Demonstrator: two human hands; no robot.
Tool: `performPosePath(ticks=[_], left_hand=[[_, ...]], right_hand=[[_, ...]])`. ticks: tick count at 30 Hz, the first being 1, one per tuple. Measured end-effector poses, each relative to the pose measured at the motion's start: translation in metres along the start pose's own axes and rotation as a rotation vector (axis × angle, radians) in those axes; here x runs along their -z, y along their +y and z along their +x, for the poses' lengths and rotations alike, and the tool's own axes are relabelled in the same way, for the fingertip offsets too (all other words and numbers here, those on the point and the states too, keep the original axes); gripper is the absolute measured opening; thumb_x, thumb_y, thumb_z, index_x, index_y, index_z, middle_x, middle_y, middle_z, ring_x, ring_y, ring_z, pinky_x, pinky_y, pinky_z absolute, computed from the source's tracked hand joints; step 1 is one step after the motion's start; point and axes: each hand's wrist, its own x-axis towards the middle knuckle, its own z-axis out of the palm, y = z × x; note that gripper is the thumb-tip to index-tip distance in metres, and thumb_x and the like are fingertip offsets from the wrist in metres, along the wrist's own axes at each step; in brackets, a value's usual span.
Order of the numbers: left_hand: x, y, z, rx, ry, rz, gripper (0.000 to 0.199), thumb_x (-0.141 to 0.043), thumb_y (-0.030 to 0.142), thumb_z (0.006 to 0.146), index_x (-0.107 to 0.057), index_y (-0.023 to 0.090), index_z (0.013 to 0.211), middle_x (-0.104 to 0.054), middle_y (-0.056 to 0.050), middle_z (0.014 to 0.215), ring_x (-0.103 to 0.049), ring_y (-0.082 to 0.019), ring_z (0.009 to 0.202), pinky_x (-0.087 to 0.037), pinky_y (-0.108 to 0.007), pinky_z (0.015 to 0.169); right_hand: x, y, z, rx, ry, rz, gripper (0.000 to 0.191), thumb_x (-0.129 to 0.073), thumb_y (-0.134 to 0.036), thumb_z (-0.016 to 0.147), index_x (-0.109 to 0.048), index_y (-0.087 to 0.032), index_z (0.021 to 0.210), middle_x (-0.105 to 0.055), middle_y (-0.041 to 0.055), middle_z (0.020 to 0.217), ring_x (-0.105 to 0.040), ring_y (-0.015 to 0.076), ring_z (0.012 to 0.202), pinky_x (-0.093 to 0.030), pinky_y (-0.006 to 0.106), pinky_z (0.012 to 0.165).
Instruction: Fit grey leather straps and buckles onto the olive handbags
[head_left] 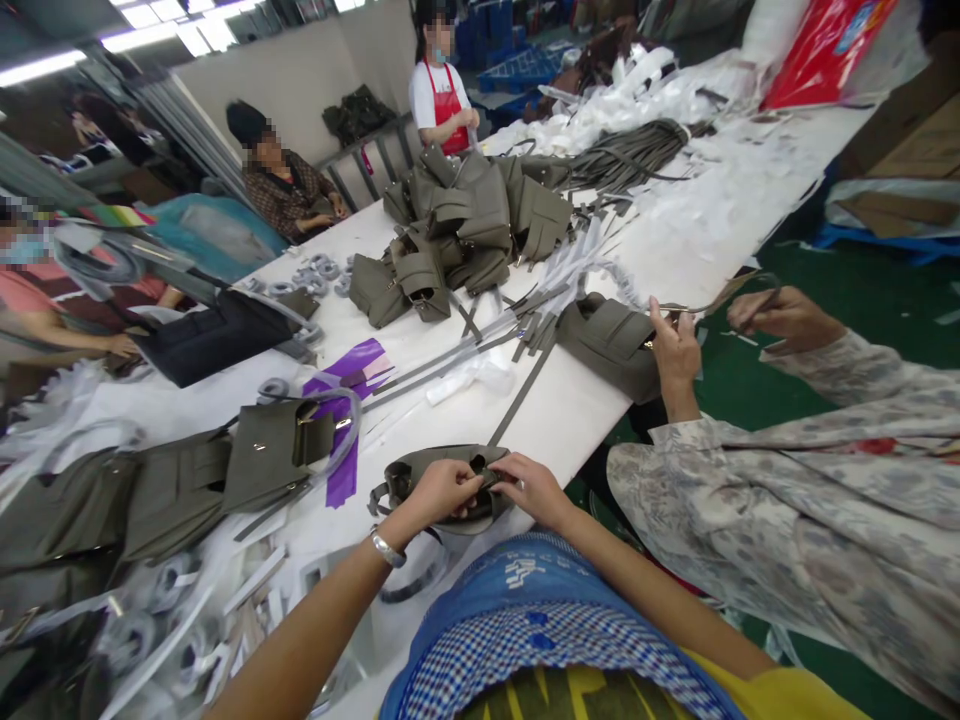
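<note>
A small olive-grey bag (420,462) lies at the table's near edge, right in front of my apron. My left hand (448,490) reaches into its opening from the left, fingers pinched at a dark edge or strap piece. Close beside it, my right hand (525,487) pinches the same dark piece from the right. The fingertips of both hands nearly meet; what exactly they hold is small and partly hidden. A narrow olive strap (521,395) runs from behind the bag toward the table's middle.
A co-worker's hands (677,350) work on another olive bag (611,345) at the right. Piled bags (457,220) stand farther back on the white table (570,430). More bags (262,455), purple material (345,465) and rolled strips lie left. People sit and stand beyond the table.
</note>
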Motion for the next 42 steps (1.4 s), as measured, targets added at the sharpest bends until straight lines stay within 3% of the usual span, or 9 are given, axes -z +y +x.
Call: performPosePath(ticks=[9,12,17,20,25,31,35,38,42], left_hand=[[0.003,0.033,0.004,-0.007,0.068,0.536,0.034,-0.048,0.038,0.083,-0.070,0.019,0.064,-0.066,-0.003,0.053,-0.061,-0.016,0.055,-0.040,-0.024,0.055],[-0.001,0.036,0.007,0.011,0.103,0.575,0.034,-0.047,0.036,0.083,-0.070,0.019,0.064,-0.068,-0.005,0.058,-0.063,-0.019,0.062,-0.040,-0.025,0.058],[-0.019,0.032,0.003,0.030,0.279,0.624,0.032,-0.046,0.037,0.086,-0.072,0.018,0.080,-0.074,-0.011,0.083,-0.066,-0.024,0.081,-0.039,-0.029,0.064],[-0.030,0.026,0.000,0.049,0.365,0.533,0.031,-0.049,0.038,0.086,-0.069,0.019,0.075,-0.073,-0.008,0.077,-0.065,-0.021,0.075,-0.035,-0.027,0.060],[-0.039,0.019,-0.005,0.076,0.377,0.445,0.032,-0.045,0.037,0.090,-0.067,0.020,0.075,-0.070,-0.004,0.066,-0.064,-0.016,0.067,-0.034,-0.023,0.058],[-0.049,0.020,-0.015,0.127,0.451,0.620,0.035,-0.043,0.042,0.091,-0.067,0.019,0.081,-0.072,-0.009,0.079,-0.066,-0.022,0.075,-0.036,-0.027,0.061],[-0.052,0.018,-0.012,0.120,0.450,0.615,0.038,-0.038,0.042,0.093,-0.066,0.017,0.088,-0.072,-0.012,0.083,-0.067,-0.024,0.077,-0.039,-0.028,0.064],[-0.042,0.014,-0.007,0.052,0.364,0.508,0.041,-0.034,0.041,0.095,-0.065,0.018,0.081,-0.071,-0.008,0.075,-0.066,-0.020,0.075,-0.040,-0.026,0.064],[-0.027,0.010,-0.007,-0.043,0.250,0.477,0.042,-0.035,0.040,0.096,-0.063,0.020,0.072,-0.068,-0.001,0.064,-0.064,-0.015,0.068,-0.039,-0.022,0.063]], right_hand=[[-0.010,0.000,-0.005,0.051,0.020,-0.056,0.026,-0.066,-0.022,0.084,-0.064,-0.020,0.110,-0.066,0.0076,0.103,-0.060,0.0208,0.096,-0.050,0.033,0.085],[-0.013,-0.002,-0.005,0.025,0.057,-0.039,0.026,-0.064,-0.017,0.084,-0.064,-0.021,0.109,-0.066,0.0071,0.102,-0.060,0.0206,0.096,-0.050,0.033,0.085],[-0.017,-0.005,-0.004,-0.084,0.124,0.052,0.030,-0.063,-0.010,0.080,-0.065,-0.020,0.108,-0.066,0.0049,0.094,-0.061,0.0170,0.082,-0.051,0.031,0.078],[-0.018,-0.007,-0.005,-0.152,0.147,0.137,0.035,-0.062,-0.007,0.076,-0.066,-0.019,0.108,-0.067,0.0042,0.093,-0.063,0.0159,0.079,-0.052,0.030,0.077],[-0.021,-0.009,-0.007,-0.342,0.174,0.285,0.032,-0.065,-0.011,0.070,-0.069,-0.018,0.101,-0.071,0.0029,0.086,-0.066,0.0165,0.077,-0.054,0.028,0.073],[-0.021,-0.012,-0.006,-0.350,0.141,0.323,0.030,-0.065,-0.014,0.069,-0.070,-0.019,0.098,-0.072,0.0023,0.084,-0.067,0.0171,0.075,-0.055,0.029,0.071],[-0.025,-0.010,-0.006,-0.353,0.162,0.413,0.030,-0.063,-0.015,0.071,-0.070,-0.018,0.101,-0.073,0.0044,0.090,-0.069,0.0187,0.082,-0.056,0.033,0.080],[-0.028,-0.005,-0.007,-0.421,0.182,0.502,0.027,-0.064,-0.020,0.074,-0.071,-0.019,0.100,-0.074,0.0058,0.095,-0.069,0.0207,0.088,-0.054,0.037,0.088],[-0.032,0.000,-0.010,-0.477,0.157,0.588,0.028,-0.063,-0.028,0.077,-0.070,-0.016,0.101,-0.075,0.0074,0.091,-0.070,0.0211,0.084,-0.057,0.036,0.082]])
